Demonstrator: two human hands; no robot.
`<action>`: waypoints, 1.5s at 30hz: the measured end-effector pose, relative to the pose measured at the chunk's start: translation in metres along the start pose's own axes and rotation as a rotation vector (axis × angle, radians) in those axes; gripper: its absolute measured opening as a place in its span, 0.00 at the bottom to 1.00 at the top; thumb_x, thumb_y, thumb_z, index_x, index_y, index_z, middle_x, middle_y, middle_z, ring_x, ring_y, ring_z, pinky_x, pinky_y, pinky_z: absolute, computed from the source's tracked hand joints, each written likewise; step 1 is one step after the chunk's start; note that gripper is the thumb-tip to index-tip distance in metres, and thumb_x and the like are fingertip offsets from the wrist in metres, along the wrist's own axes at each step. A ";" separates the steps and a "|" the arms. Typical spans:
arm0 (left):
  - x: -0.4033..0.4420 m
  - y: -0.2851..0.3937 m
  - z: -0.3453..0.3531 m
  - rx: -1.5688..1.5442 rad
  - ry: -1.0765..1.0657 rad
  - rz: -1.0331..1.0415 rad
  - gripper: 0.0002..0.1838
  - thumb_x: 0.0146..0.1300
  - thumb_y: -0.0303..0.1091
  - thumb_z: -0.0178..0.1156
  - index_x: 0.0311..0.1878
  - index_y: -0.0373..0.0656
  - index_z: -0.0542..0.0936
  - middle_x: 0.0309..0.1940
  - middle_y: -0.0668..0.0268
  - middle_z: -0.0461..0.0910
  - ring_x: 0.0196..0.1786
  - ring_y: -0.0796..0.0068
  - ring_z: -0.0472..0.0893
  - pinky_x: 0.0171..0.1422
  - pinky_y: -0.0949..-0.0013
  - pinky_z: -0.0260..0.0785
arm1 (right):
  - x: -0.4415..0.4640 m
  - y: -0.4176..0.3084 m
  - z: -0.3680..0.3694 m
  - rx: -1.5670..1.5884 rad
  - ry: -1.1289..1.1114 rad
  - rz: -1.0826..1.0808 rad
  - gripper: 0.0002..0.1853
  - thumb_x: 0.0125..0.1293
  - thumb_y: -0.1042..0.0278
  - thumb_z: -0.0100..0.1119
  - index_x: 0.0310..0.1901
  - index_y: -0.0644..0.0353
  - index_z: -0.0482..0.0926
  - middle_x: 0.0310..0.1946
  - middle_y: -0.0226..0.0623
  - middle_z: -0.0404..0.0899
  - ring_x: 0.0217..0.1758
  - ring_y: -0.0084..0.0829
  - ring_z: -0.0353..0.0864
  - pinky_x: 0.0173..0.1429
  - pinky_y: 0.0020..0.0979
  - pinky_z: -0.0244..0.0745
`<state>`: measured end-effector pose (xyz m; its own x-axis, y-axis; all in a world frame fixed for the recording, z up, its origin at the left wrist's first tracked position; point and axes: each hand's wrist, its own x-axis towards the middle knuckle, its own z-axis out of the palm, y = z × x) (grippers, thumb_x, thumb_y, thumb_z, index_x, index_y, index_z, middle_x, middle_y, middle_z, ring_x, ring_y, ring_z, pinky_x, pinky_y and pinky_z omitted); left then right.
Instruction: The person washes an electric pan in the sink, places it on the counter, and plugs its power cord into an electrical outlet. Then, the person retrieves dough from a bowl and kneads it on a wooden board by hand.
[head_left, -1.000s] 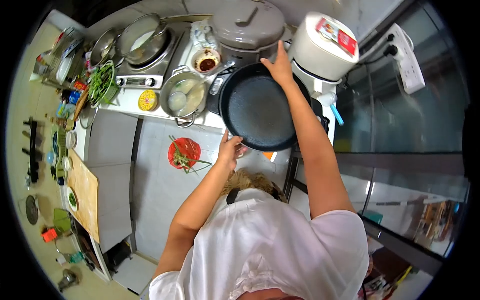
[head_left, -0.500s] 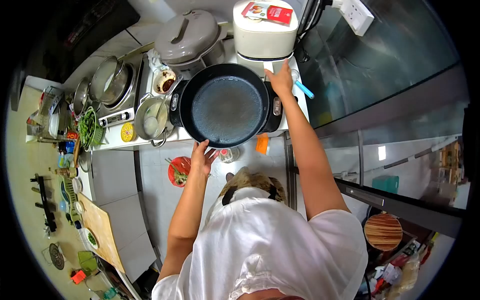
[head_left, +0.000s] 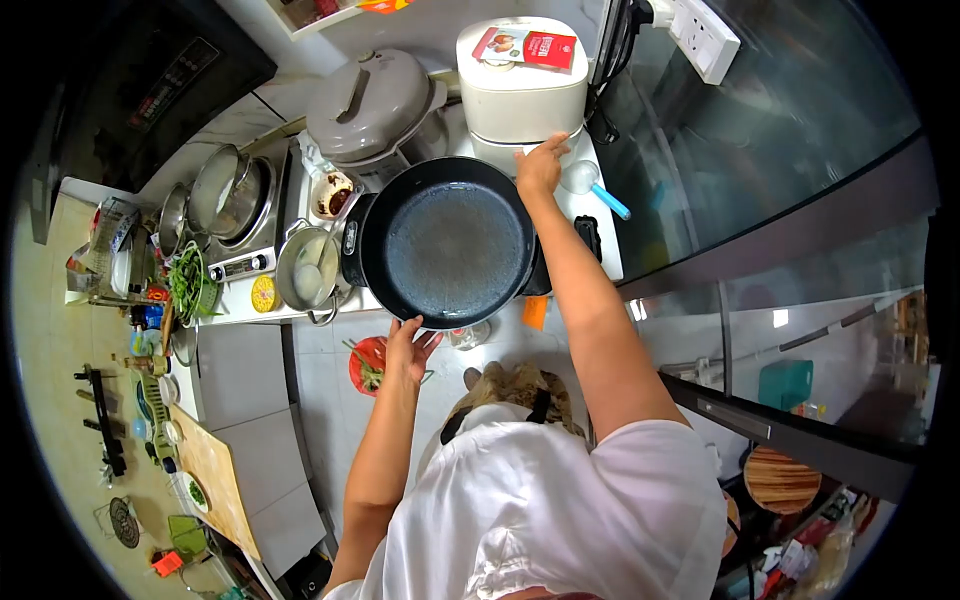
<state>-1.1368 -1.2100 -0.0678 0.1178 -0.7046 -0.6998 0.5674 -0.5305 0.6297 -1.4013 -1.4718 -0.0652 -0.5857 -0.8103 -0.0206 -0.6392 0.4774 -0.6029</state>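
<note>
One person's left hand [head_left: 405, 352] holds the black pan [head_left: 455, 240] by its near rim at the front edge of the bench [head_left: 232, 303], the right hand [head_left: 541, 168] open beside the white cooker [head_left: 520, 95]; steadying seems in hand, calling for a level, two-sided hold.

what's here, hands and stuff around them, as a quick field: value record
left hand: at the pan's near rim, fingers touching it; firmness of grip unclear
right hand: fingers extended in front of the white cooker; contact unclear
pan: wide, black, no food visible inside
left of pan: steel pot
behind pan: grey cooker and white cooker
on white cooker: red-and-white packet
right of pan: blue-handled utensil on the counter
floor: red bag
</note>
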 end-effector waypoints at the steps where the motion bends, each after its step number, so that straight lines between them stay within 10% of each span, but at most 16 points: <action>1: -0.007 0.003 0.005 0.012 0.005 0.008 0.20 0.59 0.27 0.59 0.55 0.50 0.69 0.48 0.66 0.72 0.52 0.54 0.74 0.59 0.53 0.72 | 0.002 0.001 0.003 0.005 0.023 -0.013 0.59 0.54 0.55 0.72 0.70 0.76 0.36 0.66 0.77 0.50 0.54 0.55 0.79 0.55 0.34 0.80; 12: -0.003 0.005 -0.003 0.005 -0.021 -0.007 0.21 0.59 0.28 0.62 0.54 0.51 0.69 0.47 0.69 0.72 0.51 0.53 0.74 0.57 0.54 0.73 | 0.027 0.027 0.007 -0.040 0.132 -0.105 0.63 0.49 0.50 0.74 0.69 0.78 0.38 0.65 0.74 0.56 0.54 0.54 0.80 0.54 0.34 0.80; 19: 0.005 0.001 -0.011 -0.011 -0.016 0.013 0.21 0.58 0.32 0.66 0.52 0.51 0.69 0.47 0.65 0.72 0.52 0.52 0.74 0.56 0.51 0.73 | 0.029 0.039 0.001 0.221 0.015 -0.118 0.63 0.51 0.50 0.72 0.73 0.70 0.34 0.70 0.65 0.51 0.72 0.55 0.58 0.70 0.42 0.62; 26: -0.005 0.004 -0.019 -0.021 0.037 0.040 0.43 0.61 0.40 0.65 0.74 0.51 0.51 0.65 0.55 0.59 0.59 0.50 0.72 0.59 0.50 0.72 | 0.019 0.102 -0.023 0.403 0.046 -0.142 0.46 0.56 0.51 0.68 0.69 0.68 0.57 0.61 0.58 0.66 0.58 0.48 0.73 0.61 0.40 0.70; 34: -0.028 -0.044 -0.093 -0.094 0.150 0.031 0.18 0.64 0.41 0.61 0.53 0.44 0.73 0.50 0.62 0.73 0.56 0.58 0.76 0.57 0.55 0.74 | -0.092 0.129 -0.075 0.566 0.305 -0.572 0.06 0.64 0.78 0.56 0.43 0.66 0.73 0.56 0.46 0.68 0.48 0.33 0.75 0.46 0.30 0.76; 45: -0.116 -0.216 -0.240 -0.543 0.826 0.183 0.05 0.62 0.34 0.61 0.38 0.48 0.76 0.33 0.69 0.77 0.35 0.72 0.80 0.36 0.67 0.75 | -0.298 0.069 -0.050 0.649 -0.555 -1.368 0.10 0.71 0.71 0.49 0.46 0.66 0.76 0.58 0.50 0.67 0.50 0.38 0.76 0.53 0.35 0.74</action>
<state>-1.0770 -0.9004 -0.2031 0.6518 -0.0968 -0.7522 0.7547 -0.0148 0.6559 -1.2959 -1.1803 -0.0610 0.5534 -0.5724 0.6051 -0.1120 -0.7710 -0.6269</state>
